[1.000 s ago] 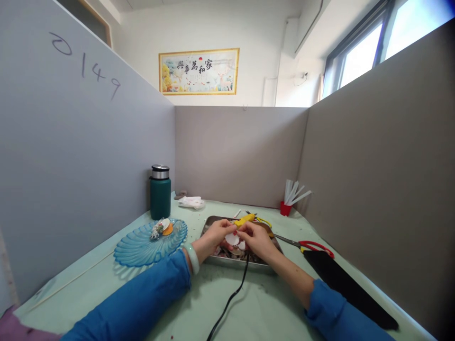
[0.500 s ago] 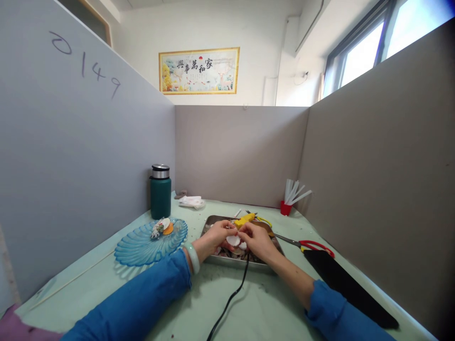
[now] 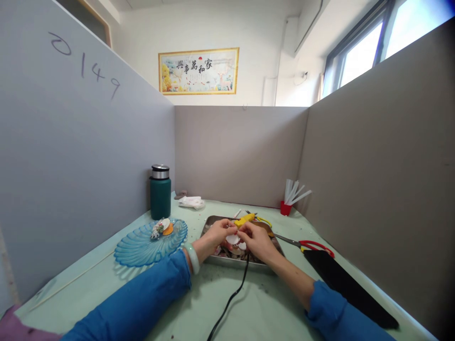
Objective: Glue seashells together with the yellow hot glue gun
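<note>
My left hand (image 3: 221, 234), a pale bangle at its wrist, is closed over a metal tray (image 3: 220, 260). A white shell (image 3: 232, 239) shows just under its thumb and finger, apparently held by the curled fingers. Fingertips of my right hand (image 3: 256, 239) pinch together and meet the left ones above that shell. Whatever lies between the right fingertips is too small to make out. Several shells and pieces (image 3: 232, 252) fill the tray below. A yellow glue gun (image 3: 245, 219) rests at the tray's far side, and a black cord (image 3: 227, 305) runs toward me from the tray.
On the left, a blue scalloped plate (image 3: 142, 251) bears a small shell cluster (image 3: 162, 228). Behind it stands a green bottle (image 3: 160, 196). Red-handled scissors (image 3: 316, 246) and a black flat piece (image 3: 350, 289) lie right. A red cup (image 3: 285, 208) holds white sticks. Grey partitions enclose the table.
Both hands stay at the same place over the tray, with only slight finger movement. The white shell sits a touch higher. Nothing else has visibly moved.
</note>
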`<state>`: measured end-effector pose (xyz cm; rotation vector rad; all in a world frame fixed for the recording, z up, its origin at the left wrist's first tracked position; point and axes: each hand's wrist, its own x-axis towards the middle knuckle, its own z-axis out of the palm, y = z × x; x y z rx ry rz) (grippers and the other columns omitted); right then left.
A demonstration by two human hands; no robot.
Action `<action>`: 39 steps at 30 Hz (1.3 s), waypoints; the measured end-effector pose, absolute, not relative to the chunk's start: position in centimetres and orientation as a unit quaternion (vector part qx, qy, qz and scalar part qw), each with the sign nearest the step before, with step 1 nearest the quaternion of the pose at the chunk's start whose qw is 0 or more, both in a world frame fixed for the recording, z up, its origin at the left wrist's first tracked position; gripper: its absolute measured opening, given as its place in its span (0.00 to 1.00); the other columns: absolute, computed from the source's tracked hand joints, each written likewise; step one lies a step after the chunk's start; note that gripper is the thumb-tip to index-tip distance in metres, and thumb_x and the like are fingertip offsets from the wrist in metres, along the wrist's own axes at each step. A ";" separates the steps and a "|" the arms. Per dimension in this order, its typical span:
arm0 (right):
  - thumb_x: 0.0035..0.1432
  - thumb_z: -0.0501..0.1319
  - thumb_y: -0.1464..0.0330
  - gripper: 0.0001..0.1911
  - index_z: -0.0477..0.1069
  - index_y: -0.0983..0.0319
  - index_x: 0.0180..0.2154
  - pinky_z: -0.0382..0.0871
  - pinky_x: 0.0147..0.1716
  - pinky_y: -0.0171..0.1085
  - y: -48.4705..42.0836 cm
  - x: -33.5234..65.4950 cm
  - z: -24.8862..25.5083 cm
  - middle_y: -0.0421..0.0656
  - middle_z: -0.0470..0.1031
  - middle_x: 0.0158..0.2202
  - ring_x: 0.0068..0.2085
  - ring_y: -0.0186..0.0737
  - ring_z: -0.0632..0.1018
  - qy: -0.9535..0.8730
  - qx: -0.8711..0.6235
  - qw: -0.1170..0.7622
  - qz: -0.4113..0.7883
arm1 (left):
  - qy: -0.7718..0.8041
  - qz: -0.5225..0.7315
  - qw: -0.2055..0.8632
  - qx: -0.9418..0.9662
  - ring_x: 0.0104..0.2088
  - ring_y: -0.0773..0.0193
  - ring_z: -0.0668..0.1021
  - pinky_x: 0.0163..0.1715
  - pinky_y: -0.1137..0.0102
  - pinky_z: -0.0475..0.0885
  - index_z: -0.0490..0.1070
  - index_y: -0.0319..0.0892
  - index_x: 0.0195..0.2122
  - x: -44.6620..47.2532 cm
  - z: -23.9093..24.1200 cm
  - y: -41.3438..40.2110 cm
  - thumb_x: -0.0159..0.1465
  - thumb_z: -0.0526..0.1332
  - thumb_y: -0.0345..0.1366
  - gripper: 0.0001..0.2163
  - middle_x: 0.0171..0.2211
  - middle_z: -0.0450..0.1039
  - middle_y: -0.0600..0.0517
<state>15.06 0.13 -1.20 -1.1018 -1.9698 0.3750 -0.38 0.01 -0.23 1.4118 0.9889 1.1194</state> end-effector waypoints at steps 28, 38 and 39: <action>0.54 0.53 0.64 0.09 0.68 0.60 0.28 0.59 0.26 0.31 0.3 15.1 -1.3 0.39 0.73 0.25 0.27 0.35 0.72 -0.782 -0.441 0.420 0.134 | 0.416 0.462 0.515 0.591 0.24 0.67 0.72 0.17 0.72 0.70 0.65 0.37 0.29 -0.2 -0.2 -0.1 0.48 0.65 0.45 0.17 0.26 0.65 0.53; 0.55 0.53 0.64 0.09 0.68 0.61 0.29 0.59 0.26 0.31 0.2 15.0 -1.3 0.39 0.73 0.25 0.27 0.35 0.72 -0.794 -0.436 0.403 0.129 | 0.436 0.456 0.494 0.598 0.18 0.69 0.71 0.13 0.75 0.65 0.64 0.39 0.30 -0.2 -0.1 -0.3 0.49 0.62 0.47 0.17 0.23 0.67 0.54; 0.55 0.53 0.64 0.09 0.68 0.61 0.29 0.59 0.26 0.31 0.1 15.0 -1.2 0.39 0.73 0.25 0.27 0.35 0.72 -0.795 -0.436 0.402 0.127 | 0.437 0.457 0.493 0.597 0.18 0.68 0.71 0.13 0.75 0.65 0.64 0.39 0.30 -0.2 -0.1 -0.3 0.49 0.62 0.47 0.17 0.23 0.67 0.54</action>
